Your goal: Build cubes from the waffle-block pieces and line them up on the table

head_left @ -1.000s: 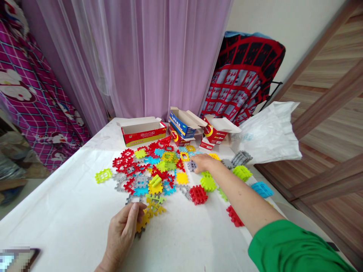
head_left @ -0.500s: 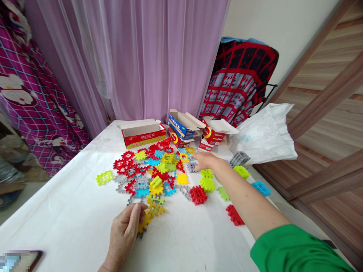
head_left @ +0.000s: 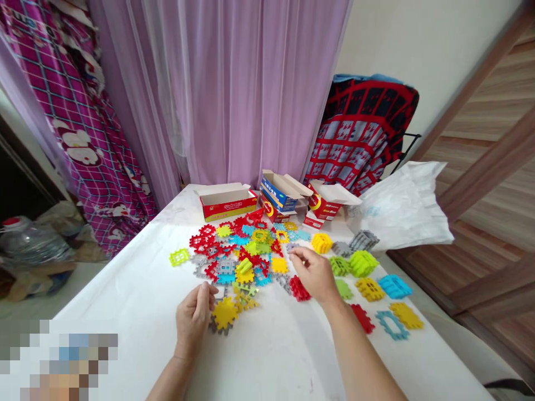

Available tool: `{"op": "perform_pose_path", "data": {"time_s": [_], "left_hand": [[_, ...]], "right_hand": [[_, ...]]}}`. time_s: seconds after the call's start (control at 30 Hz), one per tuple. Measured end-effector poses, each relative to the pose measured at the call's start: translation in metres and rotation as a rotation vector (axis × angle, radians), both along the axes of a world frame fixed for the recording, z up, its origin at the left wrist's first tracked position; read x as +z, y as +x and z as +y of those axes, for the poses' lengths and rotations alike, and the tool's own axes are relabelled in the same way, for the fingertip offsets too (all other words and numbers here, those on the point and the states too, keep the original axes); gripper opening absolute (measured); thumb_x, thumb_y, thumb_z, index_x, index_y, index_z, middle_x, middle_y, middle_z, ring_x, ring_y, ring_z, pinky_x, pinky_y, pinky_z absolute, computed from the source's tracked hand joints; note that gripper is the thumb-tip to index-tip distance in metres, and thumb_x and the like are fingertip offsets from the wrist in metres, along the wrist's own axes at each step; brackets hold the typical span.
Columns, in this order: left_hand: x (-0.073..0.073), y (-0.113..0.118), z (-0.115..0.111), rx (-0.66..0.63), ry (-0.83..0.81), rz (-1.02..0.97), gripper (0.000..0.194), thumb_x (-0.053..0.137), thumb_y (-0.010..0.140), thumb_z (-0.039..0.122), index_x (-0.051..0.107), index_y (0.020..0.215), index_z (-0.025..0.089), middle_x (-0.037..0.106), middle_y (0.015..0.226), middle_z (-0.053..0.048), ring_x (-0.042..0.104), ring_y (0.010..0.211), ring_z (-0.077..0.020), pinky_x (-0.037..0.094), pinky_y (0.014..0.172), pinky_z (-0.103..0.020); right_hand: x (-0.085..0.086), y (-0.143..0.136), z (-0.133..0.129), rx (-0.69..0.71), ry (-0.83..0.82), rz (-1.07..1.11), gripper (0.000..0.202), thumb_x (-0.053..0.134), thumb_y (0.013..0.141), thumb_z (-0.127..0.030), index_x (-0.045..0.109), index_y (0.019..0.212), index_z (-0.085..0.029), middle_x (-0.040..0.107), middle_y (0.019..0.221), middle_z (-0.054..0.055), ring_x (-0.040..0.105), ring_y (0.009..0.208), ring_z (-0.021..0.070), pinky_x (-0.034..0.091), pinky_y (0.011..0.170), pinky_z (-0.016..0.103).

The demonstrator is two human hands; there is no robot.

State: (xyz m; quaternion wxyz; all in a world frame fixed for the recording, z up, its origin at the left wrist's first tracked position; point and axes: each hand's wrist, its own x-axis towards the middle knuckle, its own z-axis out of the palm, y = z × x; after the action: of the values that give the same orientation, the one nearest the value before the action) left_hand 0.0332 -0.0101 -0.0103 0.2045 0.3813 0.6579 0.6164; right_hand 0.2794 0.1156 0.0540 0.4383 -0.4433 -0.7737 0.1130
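My left hand is at the near left of the pile, fingers curled and thumb against the index finger; whatever it may hold is hidden. Beside it lie a yellow gear-shaped piece and a grey square frame piece. My right hand hovers at the pile's right side with fingers bent and tips together; I cannot make out anything between them. Under its wrist side sits a red stack of square pieces. The mixed pile of notched plastic pieces includes a yellow square and a light-green roll-like piece.
Sorted stacks stand on the right: lime green, blue, yellow and grey. Behind the pile are an open red box, a blue box and a white bag. A lime frame piece lies left.
My right hand has drawn back toward me from the far side of the pile, its fingers now curled. My left hand stays near the yellow pieces. The view has turned left.
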Motion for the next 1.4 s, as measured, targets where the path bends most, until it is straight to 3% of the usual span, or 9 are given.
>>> {"op": "perform_pose_path", "data": {"time_s": [0.17, 0.27, 0.37, 0.57, 0.7, 0.87, 1.13, 1.4], "left_hand": [[-0.002, -0.016, 0.003, 0.069, -0.022, 0.119, 0.046, 0.039, 0.091, 0.053, 0.062, 0.069, 0.020, 0.053, 0.050, 0.004, 0.054, 0.048, -0.0130, 0.046, 0.051, -0.023], [-0.004, -0.022, 0.005, 0.094, -0.046, 0.276, 0.040, 0.043, 0.090, 0.050, 0.065, 0.078, 0.020, 0.063, 0.060, 0.001, 0.061, 0.057, -0.0144, 0.050, 0.057, -0.024], [-0.008, -0.025, 0.008, 0.089, -0.037, 0.390, 0.030, 0.051, 0.086, 0.045, 0.068, 0.092, 0.021, 0.072, 0.085, -0.003, 0.066, 0.070, -0.0166, 0.052, 0.063, -0.027], [-0.013, -0.029, 0.016, 0.048, -0.049, 0.661, 0.029, 0.048, 0.088, 0.033, 0.071, 0.102, 0.022, 0.072, 0.108, -0.010, 0.064, 0.105, -0.0244, 0.049, 0.094, -0.040], [-0.007, -0.033, 0.026, 0.001, -0.116, 0.816, 0.034, 0.045, 0.088, 0.023, 0.070, 0.110, 0.022, 0.070, 0.120, -0.011, 0.061, 0.112, -0.0297, 0.045, 0.097, -0.047], [0.002, -0.036, 0.038, -0.091, -0.213, 0.944, 0.040, 0.048, 0.083, 0.015, 0.070, 0.113, 0.030, 0.067, 0.130, -0.003, 0.052, 0.125, -0.0340, 0.040, 0.100, -0.054], [0.003, -0.035, 0.037, -0.153, -0.274, 0.986, 0.028, 0.049, 0.087, 0.024, 0.071, 0.105, 0.029, 0.069, 0.127, -0.004, 0.053, 0.126, -0.0310, 0.039, 0.098, -0.050], [0.004, -0.036, 0.036, -0.176, -0.226, 0.849, 0.013, 0.057, 0.084, 0.030, 0.069, 0.087, 0.028, 0.072, 0.121, -0.005, 0.057, 0.122, -0.0292, 0.037, 0.100, -0.050]], "right_hand": [[-0.047, -0.032, -0.052, 0.056, -0.012, 0.084, 0.022, 0.049, 0.087, -0.026, 0.071, 0.086, -0.021, 0.073, 0.072, 0.002, 0.064, 0.057, 0.0138, 0.051, 0.061, 0.023], [-0.061, -0.046, -0.067, 0.090, 0.020, 0.031, 0.026, 0.046, 0.088, -0.024, 0.072, 0.086, -0.022, 0.075, 0.075, 0.004, 0.068, 0.062, 0.0154, 0.053, 0.065, 0.025], [-0.069, -0.054, -0.077, 0.116, 0.052, -0.003, 0.028, 0.044, 0.089, -0.022, 0.072, 0.087, -0.023, 0.075, 0.076, 0.005, 0.070, 0.066, 0.0164, 0.052, 0.066, 0.025], [-0.077, -0.059, -0.083, 0.153, 0.068, -0.068, 0.029, 0.042, 0.089, -0.019, 0.071, 0.086, -0.024, 0.073, 0.068, 0.002, 0.069, 0.059, 0.0158, 0.050, 0.061, 0.023], [-0.079, -0.059, -0.081, 0.134, 0.045, -0.033, 0.029, 0.043, 0.087, -0.018, 0.071, 0.087, -0.023, 0.073, 0.066, 0.001, 0.068, 0.057, 0.0155, 0.049, 0.059, 0.022], [-0.079, -0.059, -0.079, 0.133, -0.008, -0.002, 0.028, 0.044, 0.084, -0.018, 0.072, 0.086, -0.023, 0.073, 0.065, 0.001, 0.068, 0.055, 0.0152, 0.048, 0.058, 0.021], [-0.080, -0.059, -0.078, 0.144, -0.059, -0.007, 0.028, 0.045, 0.084, -0.020, 0.073, 0.087, -0.025, 0.075, 0.072, 0.001, 0.070, 0.061, 0.0158, 0.049, 0.060, 0.021], [-0.080, -0.058, -0.077, 0.142, -0.101, -0.034, 0.026, 0.048, 0.084, -0.020, 0.073, 0.089, -0.026, 0.076, 0.074, -0.001, 0.070, 0.062, 0.0148, 0.048, 0.061, 0.019]]}}
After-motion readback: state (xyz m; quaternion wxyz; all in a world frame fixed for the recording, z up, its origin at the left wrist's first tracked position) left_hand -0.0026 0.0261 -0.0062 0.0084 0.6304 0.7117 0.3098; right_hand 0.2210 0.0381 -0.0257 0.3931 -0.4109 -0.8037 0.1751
